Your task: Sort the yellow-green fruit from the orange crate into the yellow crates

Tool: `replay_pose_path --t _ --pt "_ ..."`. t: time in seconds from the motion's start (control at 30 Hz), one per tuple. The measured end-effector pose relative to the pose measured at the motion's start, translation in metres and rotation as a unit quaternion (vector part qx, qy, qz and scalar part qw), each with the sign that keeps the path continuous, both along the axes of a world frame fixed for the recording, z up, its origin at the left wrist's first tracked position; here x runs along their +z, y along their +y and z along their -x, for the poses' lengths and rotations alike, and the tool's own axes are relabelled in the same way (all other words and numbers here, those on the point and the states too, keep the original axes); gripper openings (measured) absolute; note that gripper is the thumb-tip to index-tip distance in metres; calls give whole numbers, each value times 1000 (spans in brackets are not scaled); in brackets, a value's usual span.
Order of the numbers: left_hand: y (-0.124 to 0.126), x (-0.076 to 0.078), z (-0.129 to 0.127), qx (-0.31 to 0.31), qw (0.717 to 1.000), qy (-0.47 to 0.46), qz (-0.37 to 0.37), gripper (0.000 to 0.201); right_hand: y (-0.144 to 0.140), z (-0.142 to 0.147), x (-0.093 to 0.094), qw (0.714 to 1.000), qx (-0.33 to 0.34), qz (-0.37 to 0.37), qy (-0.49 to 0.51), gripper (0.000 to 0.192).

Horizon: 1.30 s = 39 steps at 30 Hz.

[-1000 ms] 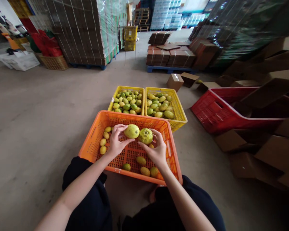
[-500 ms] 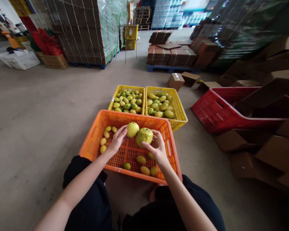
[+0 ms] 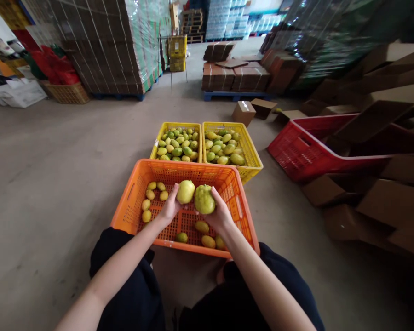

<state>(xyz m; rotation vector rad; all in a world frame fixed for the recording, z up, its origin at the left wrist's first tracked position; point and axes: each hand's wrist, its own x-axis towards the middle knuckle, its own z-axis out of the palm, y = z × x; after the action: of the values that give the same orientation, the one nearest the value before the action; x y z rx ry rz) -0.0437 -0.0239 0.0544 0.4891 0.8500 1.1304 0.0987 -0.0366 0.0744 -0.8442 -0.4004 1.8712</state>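
Note:
My left hand [image 3: 170,206] holds a smooth pale yellow lemon [image 3: 185,191], its fingers partly hidden beneath the fruit. A larger, bumpy yellow-green citrus fruit [image 3: 204,199] rests in my right hand [image 3: 221,212], with the thumb along its side. The two fruits are side by side, a narrow gap between them, above an orange plastic crate [image 3: 127,205]. Inside that crate, several small yellow lemons [image 3: 146,204] lie along the left. Several greener lemons [image 3: 202,226] lie near the front and right, some partly covered by my right hand and wrist.
Two yellow crates [image 3: 202,143] of green and yellow lemons stand just beyond the orange one. To the right are a red crate [image 3: 296,145] and open cardboard boxes [image 3: 331,188]. Flattened cartons [image 3: 234,76] sit on a blue pallet farther back, and a wrapped stack [image 3: 100,46] stands at back left.
Both hands have turned, bringing the fruits more upright, with my right fingers now underneath its fruit. The left lemon has come slightly lower. The view has shifted a little to the right.

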Motion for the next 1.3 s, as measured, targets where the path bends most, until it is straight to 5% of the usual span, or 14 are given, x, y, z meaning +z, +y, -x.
replay_pose_path --t 0.17,0.53,0.97,1.13,1.3 --pt "0 4 -1 50 996 -39 69 41 0 2 4 998 -23 39 51 25" --pt "-1 24 8 51 974 -130 181 33 10 3 -1 988 -75 129 31 32" --pt "1 16 25 76 978 -147 124 40 11 7 -25 988 -60 142 27 29" --pt "4 10 25 82 981 -136 109 29 11 14 -16 981 -71 182 17 31" --pt "5 12 24 67 980 -143 122 43 13 10 -14 988 -77 132 32 14"
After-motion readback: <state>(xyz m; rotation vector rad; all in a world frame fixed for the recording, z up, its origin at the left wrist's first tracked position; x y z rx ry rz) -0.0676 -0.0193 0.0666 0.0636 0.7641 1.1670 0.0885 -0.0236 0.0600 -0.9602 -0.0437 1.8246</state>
